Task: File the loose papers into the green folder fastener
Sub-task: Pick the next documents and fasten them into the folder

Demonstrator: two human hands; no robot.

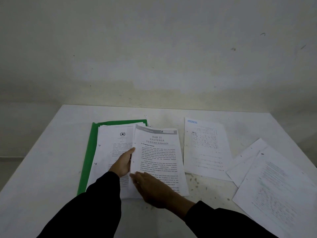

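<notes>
Works at a white table (51, 152) set against a bare, marked wall (154, 48), both arms in black sleeves (96, 203). Has the green folder (87, 160) lying open and flat at the table's left-centre, with a filed stack (109, 148) inside it. Makes out nothing on that stack's top page beyond a round star emblem near the head and punch holes down the left margin.

Holds a sheaf of papers (159, 157) partly over the stack's right side. Reads, in large grey capitals on the sheaf's top page, "BAB II KRITERIA PERENCANAAN", under a grey banner; below that, a bold subheading beginning "2.1", the rest too small to make out.

Grips the sheaf's left edge with the left hand (122, 162), one digit lying on top along the edge, the others hidden under the paper. Rests the right hand (152, 191) flat on the sheaf's lower left corner, fingers straight and close together, curled round nothing.

Has a loose page (205, 148) lying flat just right of the sheaf, with a short blue heading at its top left, unreadable, and faint lines of print. Has further loose sheets (274, 189) overlapping and skewed at the table's right side, print too blurred to read.
</notes>
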